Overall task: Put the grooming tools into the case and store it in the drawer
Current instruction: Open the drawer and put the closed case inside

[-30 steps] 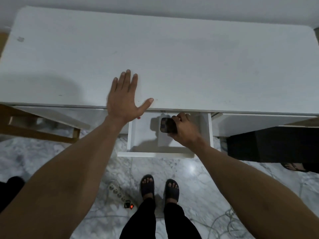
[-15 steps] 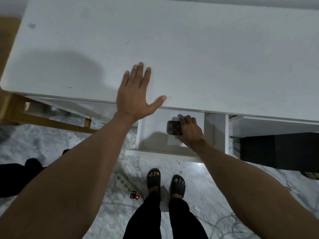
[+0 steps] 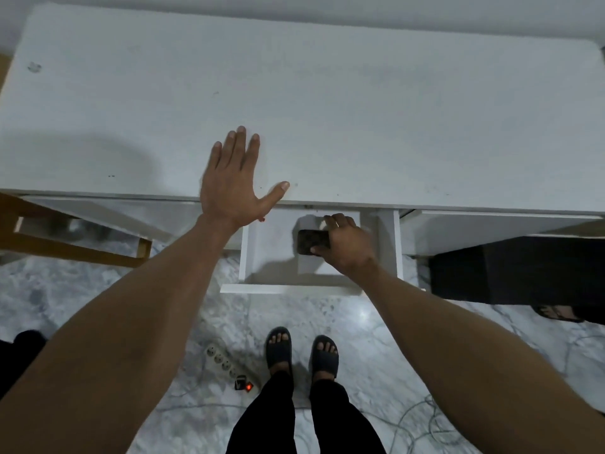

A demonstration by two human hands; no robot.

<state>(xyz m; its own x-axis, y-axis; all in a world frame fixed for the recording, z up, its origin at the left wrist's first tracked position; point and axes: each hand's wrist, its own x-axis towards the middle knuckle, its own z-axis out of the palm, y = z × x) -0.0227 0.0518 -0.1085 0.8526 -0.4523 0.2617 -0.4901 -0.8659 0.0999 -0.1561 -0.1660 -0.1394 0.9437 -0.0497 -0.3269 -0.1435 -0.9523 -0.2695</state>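
Nearly done — right hand (image 3: 343,244) clamped on the dark case (image 3: 311,241) down inside the open drawer (image 3: 262,257), left hand (image 3: 230,188) splayed flat on the desk (image 3: 360,109) — just release and shut.

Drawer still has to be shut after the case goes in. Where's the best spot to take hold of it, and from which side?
Take the drawer by its front panel, the white lip nearest the feet, coming from the front. It stands pulled out beyond the desk edge, and no handle shows. The right hand holds the case inside; the left hand rests flat on the desk.
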